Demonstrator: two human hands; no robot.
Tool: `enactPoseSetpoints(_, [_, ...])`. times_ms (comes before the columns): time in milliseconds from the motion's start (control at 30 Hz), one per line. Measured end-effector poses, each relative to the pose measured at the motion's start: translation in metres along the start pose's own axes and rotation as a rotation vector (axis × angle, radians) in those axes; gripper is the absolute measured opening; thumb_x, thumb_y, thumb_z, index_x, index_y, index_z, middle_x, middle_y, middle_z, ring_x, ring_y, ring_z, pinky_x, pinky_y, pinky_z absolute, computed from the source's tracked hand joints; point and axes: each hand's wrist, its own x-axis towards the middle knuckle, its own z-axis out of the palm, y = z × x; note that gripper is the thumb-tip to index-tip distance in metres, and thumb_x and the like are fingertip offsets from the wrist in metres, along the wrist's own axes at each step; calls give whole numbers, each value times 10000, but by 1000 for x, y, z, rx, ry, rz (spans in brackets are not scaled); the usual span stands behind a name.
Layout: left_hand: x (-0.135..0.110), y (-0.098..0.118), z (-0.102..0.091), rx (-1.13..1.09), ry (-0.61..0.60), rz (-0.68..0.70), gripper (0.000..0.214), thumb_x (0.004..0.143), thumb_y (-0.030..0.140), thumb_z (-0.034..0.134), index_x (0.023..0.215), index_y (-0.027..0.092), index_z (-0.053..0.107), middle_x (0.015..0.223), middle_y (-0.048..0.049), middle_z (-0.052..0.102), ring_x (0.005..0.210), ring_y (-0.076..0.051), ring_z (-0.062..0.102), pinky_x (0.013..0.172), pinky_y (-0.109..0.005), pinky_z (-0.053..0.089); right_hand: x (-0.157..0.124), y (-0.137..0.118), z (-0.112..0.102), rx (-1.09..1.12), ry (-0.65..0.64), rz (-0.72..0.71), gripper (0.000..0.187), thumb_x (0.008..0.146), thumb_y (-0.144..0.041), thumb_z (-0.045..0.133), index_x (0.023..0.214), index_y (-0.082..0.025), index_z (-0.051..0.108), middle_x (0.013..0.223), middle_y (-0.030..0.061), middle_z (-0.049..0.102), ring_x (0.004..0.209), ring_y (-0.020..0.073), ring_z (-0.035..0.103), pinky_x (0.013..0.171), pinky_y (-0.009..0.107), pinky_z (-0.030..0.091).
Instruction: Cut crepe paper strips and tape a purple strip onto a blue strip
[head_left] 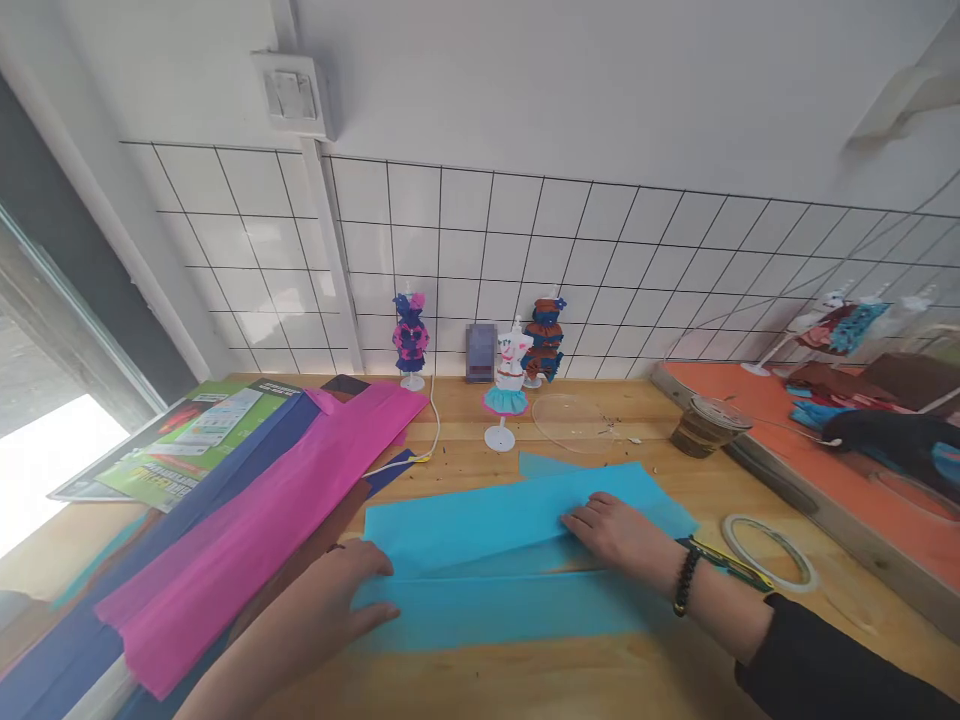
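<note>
A thin turquoise sheet (480, 535), crepe paper or fabric, lies folded flat on the wooden table. In front of it is a second, more see-through turquoise strip (495, 610). My left hand (352, 590) is at their left ends, thumb and fingers apart, the fingertips touching the folded sheet and the thumb at the strip. Flat on the right part of the folded sheet rests my right hand (619, 530), fingers outstretched and a beaded bracelet on the wrist. A yellow-green cutter knife (731, 565) lies partly hidden beyond my right wrist, beside a tape roll (772, 553).
Pink (277, 530) and dark blue sheets (232, 460) cover the left side. Small dressed doll stands (510, 375) stand along the tiled wall. A clear disc (574, 422) and a lidded cup (709, 427) are behind the sheet. An orange-topped board (750, 420) borders the right.
</note>
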Motion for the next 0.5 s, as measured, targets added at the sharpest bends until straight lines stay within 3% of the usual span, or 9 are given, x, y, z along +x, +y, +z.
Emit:
enactPoseSetpoints(133, [7, -1, -5, 49, 45, 18, 400, 769, 567, 445, 1038, 303, 576, 1015, -8, 594, 906, -225, 549, 753, -312, 427, 2, 4, -14, 45, 60, 72, 228, 814, -60, 393, 812, -174, 591, 696, 47, 602, 665, 154, 552, 686, 311, 401])
enactPoseSetpoints(300, [25, 22, -7, 101, 155, 148, 425, 783, 483, 491, 1156, 280, 498, 1187, -47, 529, 1080, -264, 470, 898, -376, 376, 12, 11, -48, 247, 219, 257, 234, 836, -104, 367, 948, -165, 563, 870, 83, 601, 794, 167, 547, 705, 307, 439])
enactPoseSetpoints(400, [41, 32, -3, 134, 198, 180, 523, 767, 433, 531, 1247, 275, 399, 1277, -56, 462, 1159, -278, 408, 932, -397, 350, 24, 12, -68, 350, 272, 270, 247, 843, -119, 360, 1016, -171, 528, 931, 90, 586, 833, 168, 548, 711, 307, 461])
enactPoseSetpoints(500, [55, 33, -4, 217, 213, 150, 387, 803, 252, 471, 1189, 249, 462, 1212, -67, 515, 1105, -268, 455, 902, -394, 358, 38, 11, -88, 404, 263, 244, 257, 850, -126, 355, 1046, -177, 512, 959, 92, 576, 846, 164, 556, 715, 302, 471])
